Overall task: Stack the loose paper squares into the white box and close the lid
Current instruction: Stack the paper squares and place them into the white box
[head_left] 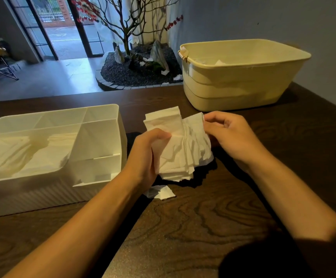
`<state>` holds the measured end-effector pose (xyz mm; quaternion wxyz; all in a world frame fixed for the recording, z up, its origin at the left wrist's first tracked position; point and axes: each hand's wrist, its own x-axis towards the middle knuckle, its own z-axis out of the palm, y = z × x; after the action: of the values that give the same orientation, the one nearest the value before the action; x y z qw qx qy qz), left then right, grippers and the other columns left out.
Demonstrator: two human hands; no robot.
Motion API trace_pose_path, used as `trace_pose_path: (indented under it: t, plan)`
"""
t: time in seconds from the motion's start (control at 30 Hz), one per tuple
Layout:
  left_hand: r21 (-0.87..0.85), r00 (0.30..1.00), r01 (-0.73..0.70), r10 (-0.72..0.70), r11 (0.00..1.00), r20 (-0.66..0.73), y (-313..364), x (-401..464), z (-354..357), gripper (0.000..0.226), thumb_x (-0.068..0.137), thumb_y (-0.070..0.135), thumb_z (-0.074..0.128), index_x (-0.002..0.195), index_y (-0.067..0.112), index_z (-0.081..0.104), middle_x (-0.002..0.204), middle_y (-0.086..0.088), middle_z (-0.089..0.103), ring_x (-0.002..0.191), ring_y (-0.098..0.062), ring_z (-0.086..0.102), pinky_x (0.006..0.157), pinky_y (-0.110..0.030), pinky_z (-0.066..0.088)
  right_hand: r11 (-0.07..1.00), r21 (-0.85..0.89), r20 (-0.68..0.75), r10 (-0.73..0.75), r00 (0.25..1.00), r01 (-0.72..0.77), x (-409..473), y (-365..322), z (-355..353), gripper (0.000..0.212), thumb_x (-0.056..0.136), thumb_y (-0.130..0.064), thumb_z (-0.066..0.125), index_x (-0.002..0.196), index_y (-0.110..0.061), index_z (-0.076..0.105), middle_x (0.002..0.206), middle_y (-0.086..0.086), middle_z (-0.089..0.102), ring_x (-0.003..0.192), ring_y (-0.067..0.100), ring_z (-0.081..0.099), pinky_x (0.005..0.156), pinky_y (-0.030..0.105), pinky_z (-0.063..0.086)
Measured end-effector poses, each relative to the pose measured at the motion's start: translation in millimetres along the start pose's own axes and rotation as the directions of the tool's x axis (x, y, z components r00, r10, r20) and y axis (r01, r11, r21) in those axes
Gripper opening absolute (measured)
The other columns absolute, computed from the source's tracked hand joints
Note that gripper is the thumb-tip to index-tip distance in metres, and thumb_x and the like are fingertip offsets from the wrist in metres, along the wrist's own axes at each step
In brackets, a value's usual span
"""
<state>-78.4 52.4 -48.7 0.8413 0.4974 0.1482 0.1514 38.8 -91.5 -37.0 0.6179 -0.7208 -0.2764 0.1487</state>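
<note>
A fanned bundle of white paper squares (183,145) is held above the dark wooden table at centre. My left hand (145,157) grips the bundle's left side, thumb on top. My right hand (229,135) pinches the bundle's upper right edge. The white box (103,137) stands to the left, open, with several compartments; white paper lies in its large left compartment. No lid is visible apart from the box. A loose paper square (163,192) lies on the table just below my left hand.
A large cream plastic tub (243,77) stands at the back right with some white paper inside. Beyond the table's far edge is a rock garden with a bare tree (127,27). The wall runs along the right.
</note>
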Motion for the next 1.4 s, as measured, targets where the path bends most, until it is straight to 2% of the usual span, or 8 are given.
trace_pose_path:
  t: [0.1, 0.23, 0.6, 0.73, 0.93, 1.07, 1.2, 1.4]
  plan:
    - [-0.054, 1.0, -0.016, 0.017, 0.998, 0.024, 2.1, -0.3, -0.2, 0.029, 0.086, 0.008, 0.045, 0.105, 0.012, 0.067, 0.094, -0.008, 0.074, 0.082, -0.026, 0.071, 0.069, -0.038, 0.059, 1.0, -0.008, 0.091, 0.003, 0.996, -0.002, -1.8, -1.4, -0.7, 0.016, 0.091, -0.004, 0.067, 0.104, -0.009, 0.073, 0.096, 0.013, 0.076, 0.09, 0.023, 0.073, 0.075, 0.033, 0.058]
    - [-0.029, 0.998, 0.003, -0.001, 1.0, 0.061, 0.7, 0.1, -1.1, 0.034, 0.083, 0.01, 0.048, 0.112, 0.01, 0.066, 0.102, -0.009, 0.074, 0.087, -0.027, 0.071, 0.069, -0.037, 0.06, 0.996, -0.085, 0.029, 0.009, 1.0, -0.007, -2.7, 3.4, 4.9, 0.017, 0.094, -0.005, 0.062, 0.097, -0.011, 0.077, 0.092, 0.01, 0.077, 0.094, 0.035, 0.071, 0.085, 0.052, 0.055]
    - [0.156, 0.999, 0.022, -0.016, 0.988, -0.039, -5.3, 3.8, -5.3, 0.033, 0.081, 0.02, 0.059, 0.113, 0.019, 0.068, 0.105, -0.008, 0.073, 0.094, -0.028, 0.069, 0.076, -0.042, 0.057, 0.938, 0.257, 0.138, 0.201, 0.97, -0.231, -2.2, -2.7, 5.2, 0.026, 0.096, -0.025, 0.06, 0.109, -0.006, 0.073, 0.094, 0.006, 0.074, 0.082, 0.018, 0.068, 0.076, 0.031, 0.053]
    - [0.034, 0.997, 0.077, -0.076, 0.996, -0.016, -2.1, 2.6, -2.8, 0.038, 0.087, 0.01, 0.049, 0.122, 0.012, 0.063, 0.11, -0.012, 0.071, 0.094, -0.032, 0.068, 0.069, -0.043, 0.06, 0.962, 0.209, 0.04, 0.172, 0.984, -0.176, -2.4, -0.8, 6.0, 0.017, 0.095, -0.007, 0.061, 0.106, -0.01, 0.073, 0.095, 0.007, 0.077, 0.084, 0.02, 0.073, 0.069, 0.028, 0.057]
    - [-0.31, 0.998, 0.027, -0.009, 0.951, 0.058, 5.0, 2.9, 0.0, 0.046, 0.073, 0.006, 0.045, 0.114, 0.004, 0.065, 0.109, -0.015, 0.07, 0.1, -0.033, 0.067, 0.101, -0.052, 0.049, 0.998, -0.027, -0.189, -0.063, 0.98, 0.06, -2.8, 5.9, 10.9, 0.015, 0.092, -0.006, 0.066, 0.094, -0.019, 0.072, 0.095, 0.024, 0.071, 0.095, 0.042, 0.063, 0.07, 0.039, 0.051]
    - [-0.204, 0.989, 0.095, -0.069, 0.974, 0.127, 1.9, 2.5, 0.4, 0.044, 0.087, 0.006, 0.038, 0.125, 0.002, 0.06, 0.117, -0.016, 0.071, 0.101, -0.033, 0.069, 0.087, -0.045, 0.057, 0.999, 0.017, -0.076, -0.034, 0.997, 0.035, -6.9, 4.4, 18.0, 0.014, 0.091, -0.003, 0.066, 0.099, -0.013, 0.072, 0.092, 0.007, 0.077, 0.087, 0.021, 0.072, 0.079, 0.041, 0.058]
    - [0.052, 0.99, 0.141, -0.142, 0.989, 0.007, -2.4, 2.9, 0.3, 0.063, 0.072, 0.015, 0.059, 0.135, 0.009, 0.057, 0.121, -0.012, 0.071, 0.104, -0.033, 0.069, 0.08, -0.042, 0.059, 0.984, 0.147, -0.006, 0.101, 0.995, -0.099, -8.8, -3.1, 19.5, 0.009, 0.092, -0.007, 0.066, 0.099, -0.008, 0.071, 0.081, 0.004, 0.074, 0.068, 0.013, 0.067, 0.059, 0.027, 0.051]
    - [0.607, 0.992, -0.106, 0.127, 0.788, 0.008, -0.4, -3.1, 3.6, 0.029, 0.095, 0.012, 0.048, 0.11, 0.031, 0.065, 0.103, 0.011, 0.072, 0.096, -0.007, 0.066, 0.079, -0.027, 0.05, 0.932, 0.251, 0.21, 0.212, 0.954, -0.262, -13.5, -11.3, 17.0, 0.026, 0.09, -0.034, 0.061, 0.103, -0.013, 0.069, 0.078, 0.007, 0.062, 0.065, 0.018, 0.059, 0.063, 0.029, 0.05]
